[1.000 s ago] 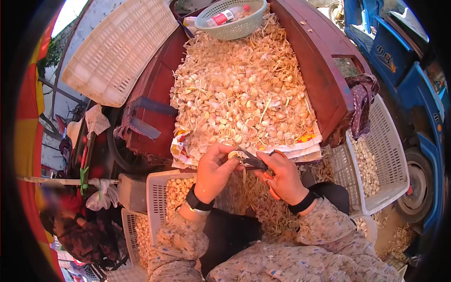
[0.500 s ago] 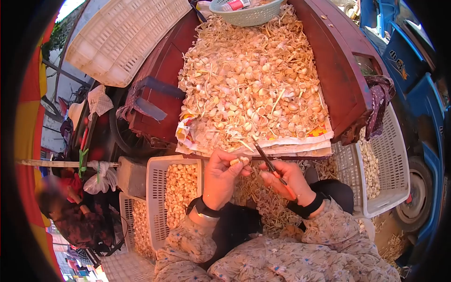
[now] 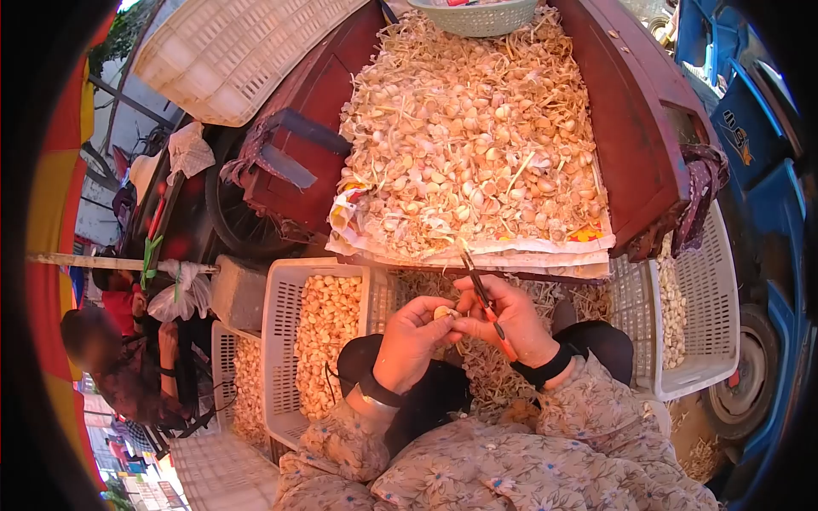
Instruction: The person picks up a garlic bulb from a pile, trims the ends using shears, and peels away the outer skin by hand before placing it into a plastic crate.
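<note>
Between the thumb and fingers of my left hand sits a pale garlic clove. My right hand is closed around scissors with dark blades and red-orange handles, their tips pointing up and away from me. Its fingertips reach across and meet my left fingers beside the clove. Just beyond both hands, a heap of garlic cloves mixed with dry skins and stalks covers a sheet on a red-brown surface.
A white crate of peeled cloves stands at left, with another crate at right. A green basket rests behind the heap. Garlic skins litter the ground between my knees. Another person sits at far left, near a pole.
My right hand has moved left to the clove, its fingertips now meeting my left hand; the scissors have turned more upright. The view has shifted slightly.
</note>
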